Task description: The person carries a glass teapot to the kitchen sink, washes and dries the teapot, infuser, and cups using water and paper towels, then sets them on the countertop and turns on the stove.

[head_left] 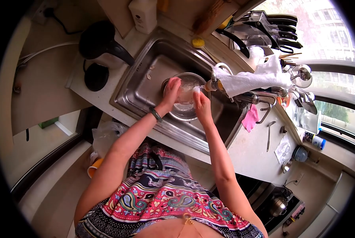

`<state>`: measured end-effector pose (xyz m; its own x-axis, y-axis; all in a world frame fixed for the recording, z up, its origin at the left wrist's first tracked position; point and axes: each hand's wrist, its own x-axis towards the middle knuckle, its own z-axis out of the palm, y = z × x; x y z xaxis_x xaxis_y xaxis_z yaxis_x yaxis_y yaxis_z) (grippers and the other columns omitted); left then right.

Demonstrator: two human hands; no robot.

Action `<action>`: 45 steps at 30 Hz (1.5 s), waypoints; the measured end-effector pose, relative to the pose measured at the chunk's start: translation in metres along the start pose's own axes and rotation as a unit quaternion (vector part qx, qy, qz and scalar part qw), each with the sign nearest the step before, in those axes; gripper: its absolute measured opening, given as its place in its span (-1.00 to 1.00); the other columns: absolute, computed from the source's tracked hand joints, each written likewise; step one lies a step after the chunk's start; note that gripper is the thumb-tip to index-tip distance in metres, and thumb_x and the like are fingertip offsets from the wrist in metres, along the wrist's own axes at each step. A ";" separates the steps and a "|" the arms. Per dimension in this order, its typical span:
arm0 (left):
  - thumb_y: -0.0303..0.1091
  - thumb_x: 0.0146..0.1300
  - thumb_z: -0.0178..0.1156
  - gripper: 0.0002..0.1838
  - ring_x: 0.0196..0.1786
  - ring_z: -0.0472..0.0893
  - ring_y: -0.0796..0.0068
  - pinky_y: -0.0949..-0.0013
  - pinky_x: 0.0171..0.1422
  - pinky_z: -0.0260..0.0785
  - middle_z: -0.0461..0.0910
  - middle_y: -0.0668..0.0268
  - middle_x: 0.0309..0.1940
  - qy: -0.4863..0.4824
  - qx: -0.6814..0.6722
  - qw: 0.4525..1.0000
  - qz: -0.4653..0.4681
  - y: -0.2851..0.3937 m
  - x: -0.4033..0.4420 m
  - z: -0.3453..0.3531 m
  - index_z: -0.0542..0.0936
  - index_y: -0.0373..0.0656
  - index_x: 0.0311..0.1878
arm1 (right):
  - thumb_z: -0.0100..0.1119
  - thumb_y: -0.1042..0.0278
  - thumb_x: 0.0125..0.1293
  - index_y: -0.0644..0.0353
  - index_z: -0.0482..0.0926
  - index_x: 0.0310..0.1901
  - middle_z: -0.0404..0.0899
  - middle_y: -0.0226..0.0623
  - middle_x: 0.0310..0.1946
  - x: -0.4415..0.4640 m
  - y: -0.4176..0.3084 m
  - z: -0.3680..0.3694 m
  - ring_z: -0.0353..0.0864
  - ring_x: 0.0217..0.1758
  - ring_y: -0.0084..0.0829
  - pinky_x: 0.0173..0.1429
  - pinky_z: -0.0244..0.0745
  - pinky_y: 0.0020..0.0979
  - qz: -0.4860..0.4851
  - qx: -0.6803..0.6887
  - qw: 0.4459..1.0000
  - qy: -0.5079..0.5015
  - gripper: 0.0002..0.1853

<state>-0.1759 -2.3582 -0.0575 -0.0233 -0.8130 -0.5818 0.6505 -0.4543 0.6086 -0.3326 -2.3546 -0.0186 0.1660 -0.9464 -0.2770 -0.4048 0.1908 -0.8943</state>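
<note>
In the sink [155, 65] stands a round metal bowl [184, 116], and both hands are over it. My left hand [172, 94] curves its fingers round the left side of a pale, see-through thing [186, 95] whose kind I cannot make out. From the right, my right hand [201, 104] has its thumb and fingers closed near the same thing. A bright white spot shows at its thumb tip; glare hides what it is. The tap nozzle [210, 85] points at the hands from the right.
A black-handled kettle [102, 43] stands left of the sink. White cloth [253, 82] drapes over the tap, with a pink cloth [249, 118] at the sink's right edge. Knives [282, 31] stand in a rack by the window. Small pale scraps [149, 72] lie in the sink.
</note>
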 end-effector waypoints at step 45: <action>-0.07 0.43 -0.08 -0.64 0.09 0.50 0.37 0.34 0.25 0.32 0.48 0.29 0.02 -0.123 0.204 0.960 0.145 0.002 0.023 0.014 0.44 -0.11 0.08 | -0.01 0.53 0.31 0.30 0.41 -0.12 0.54 -0.04 -0.26 0.003 0.016 -0.022 0.53 -0.23 -0.02 -0.19 0.41 -0.19 -0.031 -0.011 0.999 -0.036 -0.87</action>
<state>-0.1854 -2.3823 -0.0622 -0.0973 -0.9657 -0.2407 0.3058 -0.2592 0.9161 -0.3587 -2.3604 -0.0257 0.2563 -0.9347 -0.2462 -0.4109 0.1253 -0.9030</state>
